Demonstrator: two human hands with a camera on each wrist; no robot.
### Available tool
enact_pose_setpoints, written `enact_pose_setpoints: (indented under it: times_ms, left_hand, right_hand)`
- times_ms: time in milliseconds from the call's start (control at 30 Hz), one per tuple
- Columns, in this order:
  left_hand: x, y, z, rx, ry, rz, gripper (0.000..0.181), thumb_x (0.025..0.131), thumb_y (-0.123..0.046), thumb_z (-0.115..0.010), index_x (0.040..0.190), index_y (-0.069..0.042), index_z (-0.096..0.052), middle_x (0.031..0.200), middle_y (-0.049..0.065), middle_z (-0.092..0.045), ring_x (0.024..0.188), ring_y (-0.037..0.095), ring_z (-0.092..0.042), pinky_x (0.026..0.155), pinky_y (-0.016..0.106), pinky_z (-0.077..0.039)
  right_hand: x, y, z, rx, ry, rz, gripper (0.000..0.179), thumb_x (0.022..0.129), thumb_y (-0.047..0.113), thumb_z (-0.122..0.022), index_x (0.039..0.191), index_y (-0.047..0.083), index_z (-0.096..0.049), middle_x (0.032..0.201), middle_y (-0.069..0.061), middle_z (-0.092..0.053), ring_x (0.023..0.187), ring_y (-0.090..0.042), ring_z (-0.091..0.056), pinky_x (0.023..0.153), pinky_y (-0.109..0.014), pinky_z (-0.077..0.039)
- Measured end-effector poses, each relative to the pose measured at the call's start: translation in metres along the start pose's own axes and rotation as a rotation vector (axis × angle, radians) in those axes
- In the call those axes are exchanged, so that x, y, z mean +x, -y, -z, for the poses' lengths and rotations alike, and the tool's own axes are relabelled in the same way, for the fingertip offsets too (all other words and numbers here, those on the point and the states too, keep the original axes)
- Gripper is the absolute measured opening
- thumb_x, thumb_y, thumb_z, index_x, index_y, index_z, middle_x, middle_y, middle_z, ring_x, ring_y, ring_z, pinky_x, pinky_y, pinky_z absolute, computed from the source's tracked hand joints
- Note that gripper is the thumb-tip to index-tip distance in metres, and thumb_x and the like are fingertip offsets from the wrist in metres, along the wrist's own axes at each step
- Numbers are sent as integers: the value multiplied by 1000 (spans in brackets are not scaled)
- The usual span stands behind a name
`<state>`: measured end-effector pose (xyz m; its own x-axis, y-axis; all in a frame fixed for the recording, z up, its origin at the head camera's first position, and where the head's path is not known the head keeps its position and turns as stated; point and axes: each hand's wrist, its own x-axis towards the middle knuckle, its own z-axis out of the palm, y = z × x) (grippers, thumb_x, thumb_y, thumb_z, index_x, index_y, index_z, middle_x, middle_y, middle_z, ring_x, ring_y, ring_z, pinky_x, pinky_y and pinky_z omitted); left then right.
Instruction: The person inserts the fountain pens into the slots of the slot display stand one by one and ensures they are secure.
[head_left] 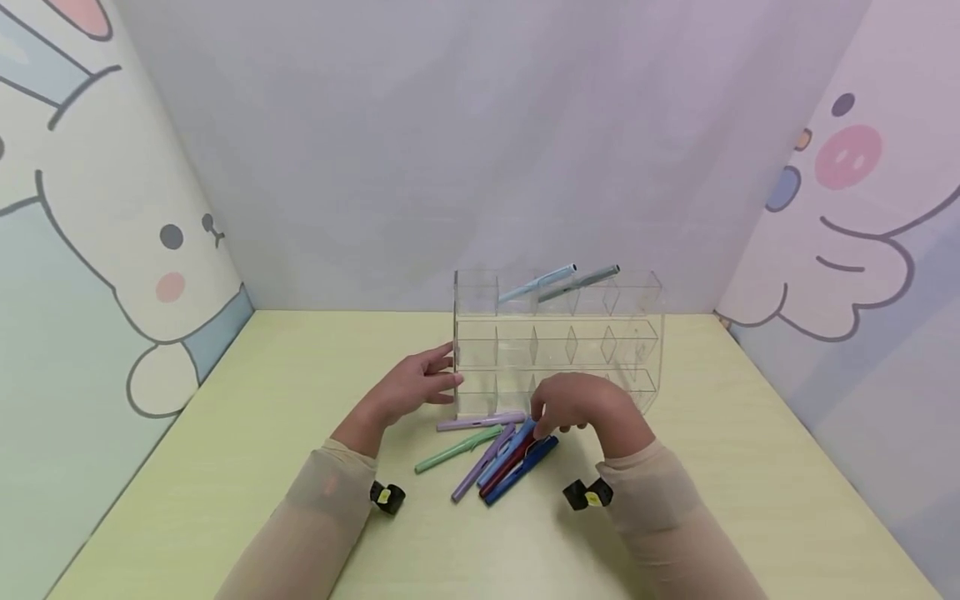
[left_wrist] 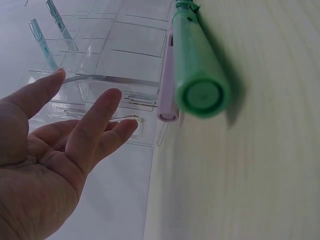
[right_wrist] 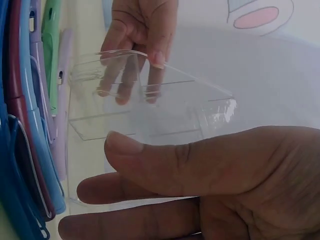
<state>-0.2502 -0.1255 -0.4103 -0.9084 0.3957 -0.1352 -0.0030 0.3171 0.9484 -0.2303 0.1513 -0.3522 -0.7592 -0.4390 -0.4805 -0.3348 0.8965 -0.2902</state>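
A clear tiered pen rack (head_left: pixel 455 325) stands at the back of the table. My left hand (head_left: pixel 408 387) is at its left side, fingers fairly straight, thumb at the front edge. In front of the rack, my right hand (head_left: pixel 581 404) hovers by the pens, fingers loosely bent; the right wrist view shows nothing between them. Beneath and left of it lie a light blue pen (head_left: pixel 504 454), a dark red pen (head_left: pixel 507 468) and a dark blue pen (head_left: pixel 521 472). A purple pen (head_left: pixel 482 465), a green pen (head_left: pixel 456 451) and a lilac pen (head_left: pixel 480 422) lie further left.
In the rack's top tier lean a pale blue pen (head_left: pixel 537 283) and a grey-teal pen (head_left: pixel 577 284). The pale table (head_left: pixel 247 467) is bounded by a grey back wall (head_left: pixel 360 167) and side panels with cartoon animals.
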Motion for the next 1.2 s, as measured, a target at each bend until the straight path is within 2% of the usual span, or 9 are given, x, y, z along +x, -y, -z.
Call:
enact_pose_setpoints:
  times_ms: [167,233,467,600,733,1000,1200]
  left_hand:
    - [-1,-1,0,-9,4,-6,76,95,-36,-65,157,-29,-22,157,6,-36,113,31,-66,101,46,-50]
    - [-1,-1,0,-12,8,-10,76,95,-37,-65,157,-28,-22,157,6,-36,115,32,-65,100,45,-51]
    - [0,-2,0,-3,13,-12,75,96,-34,-64,157,-29,-22,157,6,-36,112,29,-67,102,46,-49]
    - [0,-2,1,-2,12,-11,75,96,-36,-65,157,-29,-22,157,6,-37,109,27,-68,103,47,-48]
    - [-1,-2,1,-6,11,-6,75,96,-35,-64,157,-29,-22,157,6,-37,109,27,-68,103,47,-48]
    - [0,1,1,5,1,0,76,95,-38,-65,157,-30,-23,156,5,-37,105,24,-70,107,51,-43]
    - [0,1,1,-5,1,-3,79,92,-43,-68,157,-31,-24,156,5,-37,104,26,-70,109,52,-41]
  right_hand:
    - [8,7,-8,-100,-21,-7,11,86,25,-76,89,18,-70,81,3,-62,66,-18,-58,57,-33,-45]
    - [10,11,-10,-153,-28,-16,12,85,24,-77,82,18,-67,74,2,-61,61,-16,-54,57,-32,-42]
    - [19,20,-19,-287,-25,-63,19,81,24,-82,76,18,-65,69,3,-60,56,-14,-51,58,-32,-42]
    - [23,26,-26,-349,-31,-92,20,78,25,-84,84,16,-67,77,5,-61,64,-14,-49,63,-33,-46]
    - [26,29,-31,-375,-31,-101,31,75,28,-86,96,19,-66,87,7,-62,73,-14,-49,69,-33,-50]
    - [25,29,-31,-335,-44,-88,24,77,15,-84,88,17,-62,82,5,-57,73,-16,-48,67,-31,-45]
    - [20,32,-28,-422,-63,-109,16,79,17,-82,85,15,-68,78,4,-57,67,-15,-44,63,-31,-44]
